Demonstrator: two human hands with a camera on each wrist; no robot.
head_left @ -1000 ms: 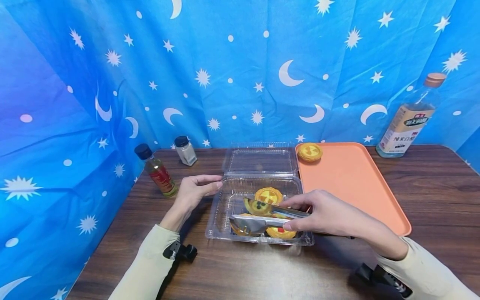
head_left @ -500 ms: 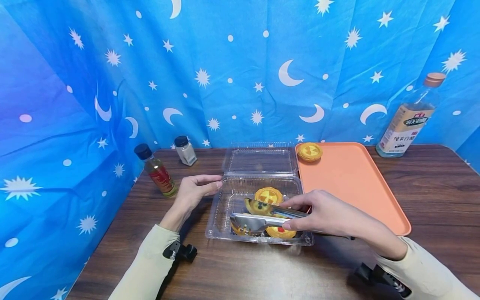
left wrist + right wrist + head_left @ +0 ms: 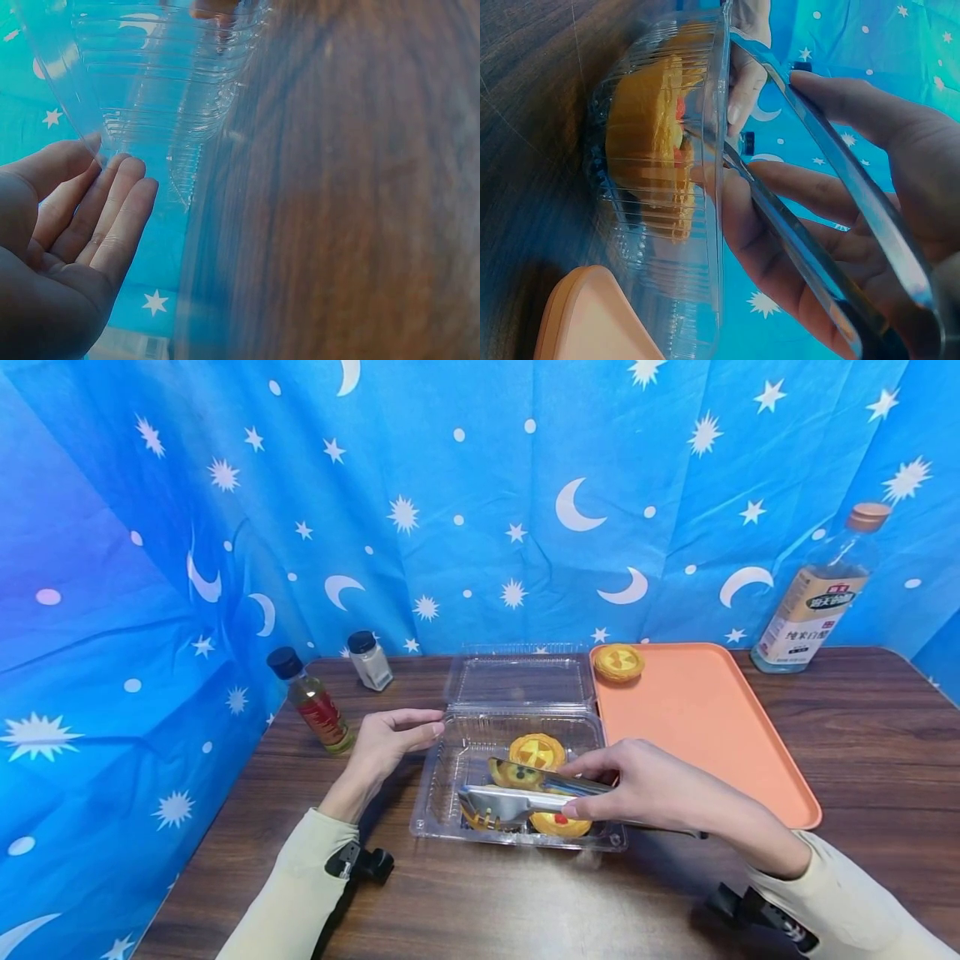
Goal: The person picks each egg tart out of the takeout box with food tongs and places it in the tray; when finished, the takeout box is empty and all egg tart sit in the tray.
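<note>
A clear plastic clamshell box stands with its lid folded back. My left hand pinches its left rim between thumb and fingers, seen closer as the left hand in the left wrist view. My right hand holds metal food tongs, their arms spread apart over the box. Inside lie several egg tarts: one with yellow chunks at the back, one with a red topping in front. The tongs partly hide the others. Whether they touch a tart, I cannot tell.
Right of the box lies an orange tray, with a single egg tart at its back left corner. A vinegar bottle stands at the back right. A red-labelled bottle and a small shaker jar stand at the left.
</note>
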